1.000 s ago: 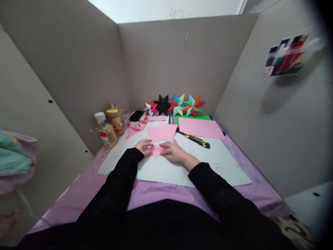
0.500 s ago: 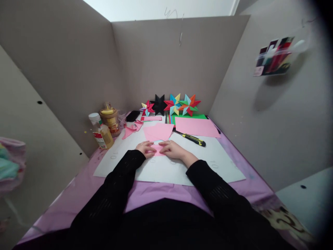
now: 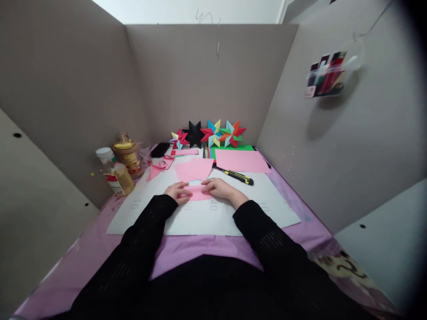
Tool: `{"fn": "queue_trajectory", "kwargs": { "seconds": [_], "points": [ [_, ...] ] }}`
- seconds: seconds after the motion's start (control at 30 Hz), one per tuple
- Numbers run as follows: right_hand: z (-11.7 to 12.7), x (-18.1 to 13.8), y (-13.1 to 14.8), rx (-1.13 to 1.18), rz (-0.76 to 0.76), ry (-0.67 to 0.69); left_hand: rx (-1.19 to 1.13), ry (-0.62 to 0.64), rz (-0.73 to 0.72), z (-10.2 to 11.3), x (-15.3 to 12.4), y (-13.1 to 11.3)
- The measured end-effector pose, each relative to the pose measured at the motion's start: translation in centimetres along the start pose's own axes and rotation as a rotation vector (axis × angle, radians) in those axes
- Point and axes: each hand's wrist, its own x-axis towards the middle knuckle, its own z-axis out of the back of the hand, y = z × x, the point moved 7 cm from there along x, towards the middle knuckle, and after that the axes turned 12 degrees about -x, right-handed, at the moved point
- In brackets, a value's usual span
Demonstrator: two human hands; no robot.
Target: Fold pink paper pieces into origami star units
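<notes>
A small pink paper rectangle (image 3: 197, 194) lies on the white board (image 3: 167, 222) in front of me, between my two hands. My left hand (image 3: 178, 192) has its fingers closed on the paper's left end. At the upper right part of the same paper is my right hand (image 3: 218, 187), its fingertips pressed together on the top edge. Just behind my hands, larger pink sheets (image 3: 193, 169) overlap on the board. A black and yellow utility knife (image 3: 236, 176) rests to the right of those sheets.
Left stand a bottle (image 3: 116, 173) and a brown jar (image 3: 128, 155). Folded pink pieces (image 3: 156, 169) and a black phone (image 3: 160, 150) lie nearby. Paper stars (image 3: 213, 134) lean at the back wall. A pink sheet (image 3: 242, 161) tops coloured paper. A card packet (image 3: 325, 75) hangs right.
The whole scene has shifted left as my view turned a little right. My right hand has moved slightly along the paper, leaving more of it showing between my hands.
</notes>
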Motion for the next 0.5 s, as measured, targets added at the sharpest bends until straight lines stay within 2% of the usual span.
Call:
{"fn": "queue_trajectory", "kwargs": {
  "seconds": [0.13,0.27,0.33,0.5],
  "points": [
    [0.0,-0.1,0.2,-0.016,0.010,-0.007,-0.012,-0.015,-0.041,0.3,-0.2,-0.5],
    [0.1,-0.1,0.4,-0.041,0.017,-0.020,0.046,-0.046,-0.068,0.6,-0.4,-2.2],
    [0.1,-0.1,0.5,-0.041,0.022,-0.022,0.147,-0.071,-0.099,0.4,-0.4,-3.5],
    [0.2,-0.1,0.8,-0.039,0.049,-0.014,0.402,-0.096,-0.325,-1.1,0.0,-8.1]
  ]
}}
